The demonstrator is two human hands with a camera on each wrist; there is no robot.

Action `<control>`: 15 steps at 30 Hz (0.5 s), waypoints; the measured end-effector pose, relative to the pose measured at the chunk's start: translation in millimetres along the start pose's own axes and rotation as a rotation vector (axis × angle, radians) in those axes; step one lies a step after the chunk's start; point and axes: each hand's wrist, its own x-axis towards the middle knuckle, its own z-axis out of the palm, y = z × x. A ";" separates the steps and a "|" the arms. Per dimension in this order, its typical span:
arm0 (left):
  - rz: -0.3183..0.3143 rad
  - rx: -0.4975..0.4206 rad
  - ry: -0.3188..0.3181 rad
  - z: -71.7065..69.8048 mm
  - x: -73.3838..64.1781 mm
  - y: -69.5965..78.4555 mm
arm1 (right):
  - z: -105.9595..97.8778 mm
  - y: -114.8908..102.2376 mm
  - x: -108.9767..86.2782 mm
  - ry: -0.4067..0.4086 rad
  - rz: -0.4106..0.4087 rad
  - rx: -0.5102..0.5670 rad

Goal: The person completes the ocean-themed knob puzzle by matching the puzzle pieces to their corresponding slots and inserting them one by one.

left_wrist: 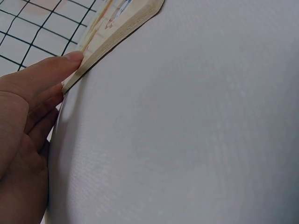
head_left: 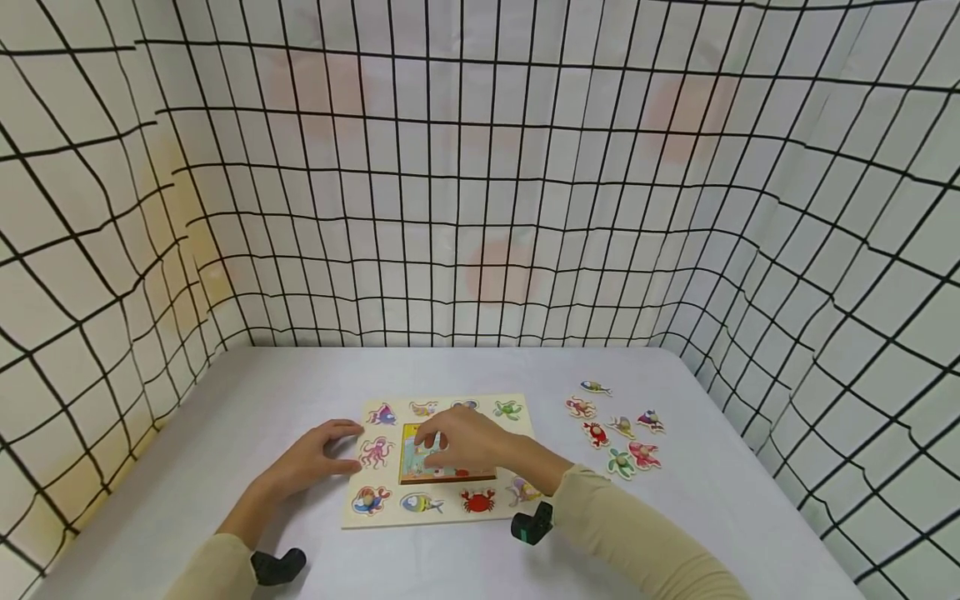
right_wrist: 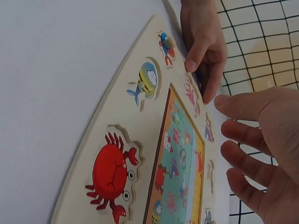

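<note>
A pale wooden puzzle board (head_left: pixel 442 518) with sea animal pictures lies in front of me. My left hand (head_left: pixel 317 458) is at its left edge, thumb and fingertips touching the side; in the left wrist view the thumb (left_wrist: pixel 60 70) rests against the board's rim. Over the centre picture (head_left: pixel 450 478) hovers my right hand (head_left: pixel 468 437), fingers loosely bent and nothing between them. A blue-and-red lobster piece (right_wrist: pixel 167 46) with a round knob sits in the board's corner. Cut-out recesses printed with a red crab (right_wrist: pixel 110 172) and a striped fish (right_wrist: pixel 147 81) show beside it.
Several loose puzzle pieces lie on the white table right of the board, among them a red crab piece (head_left: pixel 596 433), a green turtle piece (head_left: pixel 621 463) and a blue fish piece (head_left: pixel 596 387). Black grid netting (head_left: pixel 442 225) over white walls encloses the table's back and sides.
</note>
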 end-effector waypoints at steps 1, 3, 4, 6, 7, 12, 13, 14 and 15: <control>-0.002 0.000 0.001 0.1 -0.4 0.5 | -1.1 1.4 -0.6 0.003 -0.002 -0.003; -0.010 0.002 0.002 -0.2 -1.1 1.9 | -2.9 4.1 -1.4 0.006 -0.004 -0.011; -0.010 0.002 0.001 -0.3 -1.4 2.5 | -3.5 5.7 -1.8 0.005 -0.001 -0.014; -0.005 0.008 -0.002 -0.1 -1.5 3.0 | -5.0 8.1 -3.1 0.002 0.008 -0.026; -0.009 0.006 -0.001 0.1 -1.2 2.8 | -5.6 9.2 -4.0 -0.001 0.017 -0.027; -0.024 -0.004 -0.003 1.0 -0.1 2.7 | -8.6 15.5 -10.1 0.007 0.047 -0.015; -0.028 -0.011 -0.002 1.0 0.0 2.4 | -9.2 16.6 -11.4 0.012 0.047 -0.007; -0.023 -0.007 -0.004 0.9 -0.1 2.6 | -10.1 17.5 -12.9 0.017 0.047 -0.001; -0.022 -0.007 -0.004 0.9 0.0 2.6 | -11.0 18.4 -14.4 0.020 0.050 0.002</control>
